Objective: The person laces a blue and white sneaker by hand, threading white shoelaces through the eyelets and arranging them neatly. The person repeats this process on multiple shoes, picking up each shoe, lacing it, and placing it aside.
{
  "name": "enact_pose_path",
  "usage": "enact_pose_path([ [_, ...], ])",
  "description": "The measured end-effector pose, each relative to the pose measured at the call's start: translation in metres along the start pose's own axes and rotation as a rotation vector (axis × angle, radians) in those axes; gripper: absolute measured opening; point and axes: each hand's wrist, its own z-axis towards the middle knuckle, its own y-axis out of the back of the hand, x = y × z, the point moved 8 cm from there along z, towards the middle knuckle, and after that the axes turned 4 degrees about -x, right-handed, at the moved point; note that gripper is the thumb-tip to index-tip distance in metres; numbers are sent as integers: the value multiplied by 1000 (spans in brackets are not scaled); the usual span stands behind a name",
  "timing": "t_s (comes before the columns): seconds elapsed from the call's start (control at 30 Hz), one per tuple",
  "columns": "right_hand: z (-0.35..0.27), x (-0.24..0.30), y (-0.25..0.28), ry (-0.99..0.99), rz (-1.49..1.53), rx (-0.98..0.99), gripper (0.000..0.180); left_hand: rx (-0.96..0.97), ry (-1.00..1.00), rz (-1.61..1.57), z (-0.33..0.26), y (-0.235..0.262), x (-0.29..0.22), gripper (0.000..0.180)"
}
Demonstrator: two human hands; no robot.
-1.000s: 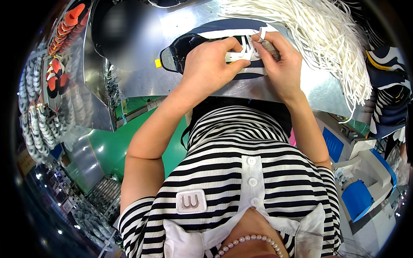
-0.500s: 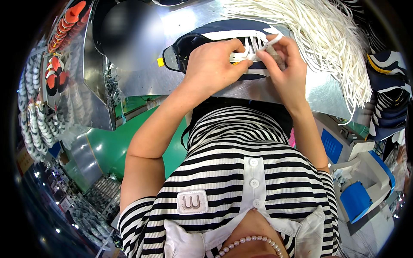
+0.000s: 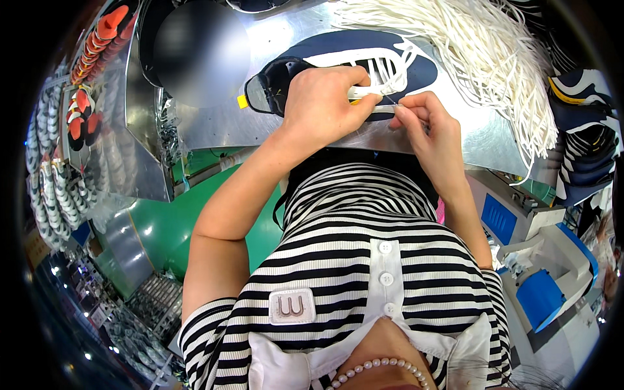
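A navy and white shoe upper (image 3: pixel 364 42) lies on its side on the metal table, with a yellow tab at its heel end. My left hand (image 3: pixel 328 101) is closed on its near eyelet edge, thumb and forefinger pressed together there. A white shoelace (image 3: pixel 394 84) runs across the throat and loops at the toe end. To the right, my right hand (image 3: pixel 429 120) is pinched closed beside the upper's near edge. A fine, thread-like line shows between its fingertips and my left thumb; what it is, I cannot make out.
A large heap of white shoelaces (image 3: pixel 481 71) covers the table's right side. More navy uppers (image 3: pixel 588 136) are stacked beyond it. A white and blue machine (image 3: pixel 546 273) stands at the lower right. Orange shoe parts (image 3: pixel 101 42) hang at the far left beside a metal panel (image 3: pixel 146 130).
My right hand has moved down, off the lacing, and let go of the white lace. The grey-brown piece in it no longer shows. My left hand stays in place.
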Motion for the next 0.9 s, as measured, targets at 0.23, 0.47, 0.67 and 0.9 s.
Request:
enact_pose_path([
  [0.23, 9, 0, -20, -89, 259, -66, 18, -63, -253, -45, -15, -1, -21, 15],
  [0.47, -4, 15, 56, 34, -81, -89, 25, -134, -361, 119, -34, 13, -29, 13],
  [0.67, 1, 73, -17, 595, -604, 31, 12, -242, -456, 186, -40, 19, -43, 14],
  [0.9, 24, 66, -17, 386, -328, 184, 15, -183, -458, 167, -44, 15, -31, 15],
])
